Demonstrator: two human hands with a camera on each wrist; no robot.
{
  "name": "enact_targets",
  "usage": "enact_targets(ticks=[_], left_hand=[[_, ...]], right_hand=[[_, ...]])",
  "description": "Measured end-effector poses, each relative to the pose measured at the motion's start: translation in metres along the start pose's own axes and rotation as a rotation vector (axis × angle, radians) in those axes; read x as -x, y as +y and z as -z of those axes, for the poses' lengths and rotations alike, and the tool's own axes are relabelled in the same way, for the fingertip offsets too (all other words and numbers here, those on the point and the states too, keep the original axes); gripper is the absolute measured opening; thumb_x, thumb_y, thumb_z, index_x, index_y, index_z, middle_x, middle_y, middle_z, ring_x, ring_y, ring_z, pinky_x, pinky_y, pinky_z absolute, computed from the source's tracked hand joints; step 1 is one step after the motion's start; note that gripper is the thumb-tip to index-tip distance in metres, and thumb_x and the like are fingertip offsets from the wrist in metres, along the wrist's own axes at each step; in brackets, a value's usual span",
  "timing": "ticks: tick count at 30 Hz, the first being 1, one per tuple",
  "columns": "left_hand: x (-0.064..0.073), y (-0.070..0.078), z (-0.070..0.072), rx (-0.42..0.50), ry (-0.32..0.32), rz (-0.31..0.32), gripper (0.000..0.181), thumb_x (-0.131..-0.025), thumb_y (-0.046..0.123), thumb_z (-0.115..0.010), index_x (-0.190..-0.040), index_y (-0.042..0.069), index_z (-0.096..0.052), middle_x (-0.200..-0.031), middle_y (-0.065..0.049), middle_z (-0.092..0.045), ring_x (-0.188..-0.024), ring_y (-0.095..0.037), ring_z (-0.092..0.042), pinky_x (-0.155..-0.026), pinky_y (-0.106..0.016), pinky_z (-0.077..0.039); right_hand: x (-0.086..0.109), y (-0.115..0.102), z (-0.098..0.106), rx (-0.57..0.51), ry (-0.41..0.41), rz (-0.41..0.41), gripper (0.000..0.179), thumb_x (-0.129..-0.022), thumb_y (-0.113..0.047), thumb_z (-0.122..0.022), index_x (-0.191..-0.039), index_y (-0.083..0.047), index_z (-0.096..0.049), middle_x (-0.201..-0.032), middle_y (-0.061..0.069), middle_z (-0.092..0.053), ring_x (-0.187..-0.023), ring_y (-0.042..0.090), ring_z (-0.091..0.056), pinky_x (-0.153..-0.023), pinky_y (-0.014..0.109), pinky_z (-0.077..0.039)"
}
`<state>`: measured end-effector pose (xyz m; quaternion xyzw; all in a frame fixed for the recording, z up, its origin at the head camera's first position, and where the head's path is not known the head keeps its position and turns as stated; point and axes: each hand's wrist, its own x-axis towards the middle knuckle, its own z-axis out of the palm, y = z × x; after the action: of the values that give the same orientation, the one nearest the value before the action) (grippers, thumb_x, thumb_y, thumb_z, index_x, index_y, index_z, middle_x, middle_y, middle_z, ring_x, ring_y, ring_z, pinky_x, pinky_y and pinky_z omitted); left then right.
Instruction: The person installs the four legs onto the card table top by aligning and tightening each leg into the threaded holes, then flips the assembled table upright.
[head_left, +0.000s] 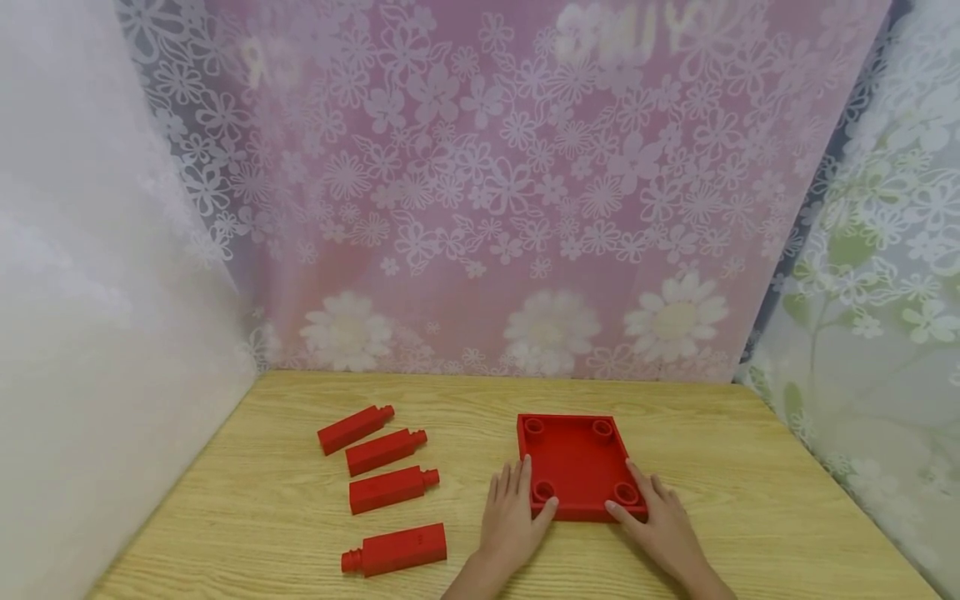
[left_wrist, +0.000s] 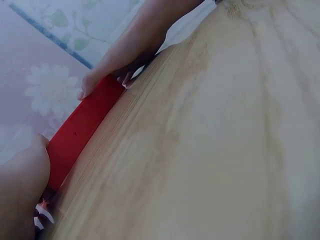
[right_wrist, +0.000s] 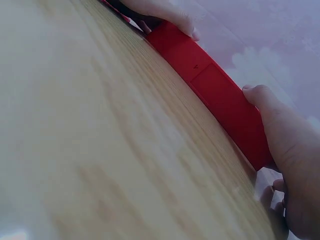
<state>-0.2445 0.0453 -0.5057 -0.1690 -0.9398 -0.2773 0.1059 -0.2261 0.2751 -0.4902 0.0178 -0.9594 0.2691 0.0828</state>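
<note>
Toward the right of the wood-grain tabletop, as seen from the head, a shallow red tray lies with its open side up. Inside each corner sits a round socket. The left hand pinches the near left corner, its thumb at the near rim and its fingers along the side wall. The right hand has the same grip on the near right corner. Well to the left of the tray lie four red posts with threaded ends; the three farther ones point these ends to the right, the nearest one to the left. Behind the tabletop hangs a pink flowered curtain.

From the left wrist, the tray's near wall shows as a slanting red band along the tabletop. The left hand holds its lower end, the right hand its upper end.

From the right wrist, the same wall bears a rectangular outline and a small dark mark. The right thumb presses on its top edge; the other fingers show past the corner, partly hidden. The left hand holds the far end.
</note>
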Motion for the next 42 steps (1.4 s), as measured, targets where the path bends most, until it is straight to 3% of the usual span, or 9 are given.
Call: enact_targets(ticks=[9,18,25,42], left_hand=[[0.007,-0.007,0.01,0.047,-0.009,0.003,0.072,-0.094,0.05,-0.04,-0.143,0.0,-0.025,-0.14,-0.018,-0.035,-0.13,-0.034,-0.027,-0.105,-0.045,-0.02],[0.014,-0.013,0.019,0.121,-0.002,0.066,0.071,-0.092,0.046,-0.047,-0.143,0.001,-0.027,-0.14,-0.019,-0.036,-0.129,-0.035,-0.028,-0.101,-0.048,-0.027],[0.019,-0.015,0.023,0.133,0.005,0.112,0.071,-0.091,0.042,-0.051,-0.143,0.001,-0.027,-0.139,-0.02,-0.036,-0.129,-0.035,-0.029,-0.1,-0.048,-0.029],[0.024,-0.01,0.03,0.16,0.011,0.154,0.068,-0.09,0.032,-0.053,-0.142,-0.004,-0.027,-0.138,-0.024,-0.034,-0.129,-0.038,-0.027,-0.101,-0.049,-0.026]], right_hand=[[0.004,-0.014,-0.005,0.001,-0.037,-0.029,0.085,-0.083,-0.06,-0.053,-0.145,-0.008,-0.026,-0.134,0.04,-0.025,-0.12,0.06,-0.019,-0.092,0.071,-0.015],[0.008,-0.029,-0.01,-0.01,-0.048,-0.033,0.086,-0.083,-0.061,-0.052,-0.146,-0.009,-0.025,-0.135,0.039,-0.025,-0.118,0.063,-0.018,-0.09,0.072,-0.017],[0.011,-0.036,-0.014,-0.02,-0.05,-0.021,0.086,-0.083,-0.061,-0.052,-0.145,-0.008,-0.026,-0.136,0.035,-0.029,-0.122,0.058,-0.02,-0.091,0.07,-0.018],[0.009,-0.038,-0.021,-0.028,-0.077,0.011,0.093,-0.079,-0.064,-0.054,-0.146,-0.008,-0.025,-0.139,0.024,-0.034,-0.129,0.045,-0.021,-0.101,0.061,-0.008]])
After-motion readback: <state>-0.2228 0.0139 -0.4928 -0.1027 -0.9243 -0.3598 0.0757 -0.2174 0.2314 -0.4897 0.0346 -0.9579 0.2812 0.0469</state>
